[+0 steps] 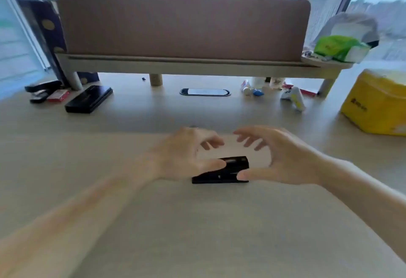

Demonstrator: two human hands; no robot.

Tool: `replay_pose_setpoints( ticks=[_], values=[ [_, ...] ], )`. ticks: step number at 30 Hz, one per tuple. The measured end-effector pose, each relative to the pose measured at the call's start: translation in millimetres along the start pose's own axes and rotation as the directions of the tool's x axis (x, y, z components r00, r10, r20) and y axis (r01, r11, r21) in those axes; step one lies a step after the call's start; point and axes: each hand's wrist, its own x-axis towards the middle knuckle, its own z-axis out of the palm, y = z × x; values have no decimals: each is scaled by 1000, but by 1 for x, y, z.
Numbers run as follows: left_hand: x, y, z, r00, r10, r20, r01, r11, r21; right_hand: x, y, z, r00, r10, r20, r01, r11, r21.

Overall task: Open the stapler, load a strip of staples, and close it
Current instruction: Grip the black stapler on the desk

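Observation:
A black stapler (228,171) lies closed on the pale wooden desk (197,222), in the middle of the view. My left hand (184,152) hovers over its left end with fingers spread, the thumb touching or just above the stapler's top. My right hand (279,154) is at its right end, fingers curled apart, the thumb tip against the stapler's right front corner. Neither hand has a grip around it. A small red box (58,95), possibly of staples, lies at the far left. The picture is blurred.
At the far left lie two more black staplers (41,90) and a black case (89,99). A brown divider panel (182,25) on a shelf spans the back. A yellow box (375,102) stands at the right, small bottles (294,98) behind it.

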Motion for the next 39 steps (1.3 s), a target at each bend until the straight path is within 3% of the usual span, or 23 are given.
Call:
replay_pose_setpoints(
  ticks=[9,13,21,24,26,29,32,39],
  values=[
    [-5,22,47,993,-56,-108,59,998,30,-28,6,66,954,240,-177,-154,904,399],
    [-6,20,50,992,-53,-117,61,996,58,-18,5,70,947,269,-177,-165,877,452],
    [11,26,60,959,33,-283,35,972,233,-2,2,82,948,241,-209,-104,853,511],
    [11,24,58,935,4,-354,41,992,121,0,5,85,941,268,-207,-127,845,520],
    [9,21,50,898,-74,-434,21,992,-126,0,6,85,936,285,-205,-142,842,521],
    [0,16,36,817,-221,-533,-63,884,-463,0,6,85,935,300,-191,-156,828,538],
    [-11,6,28,715,-390,-581,-147,728,-670,1,6,85,934,303,-188,-162,831,533],
    [-41,-24,6,583,-726,-365,-219,293,-931,1,6,85,932,303,-199,-163,841,516]
  ],
)
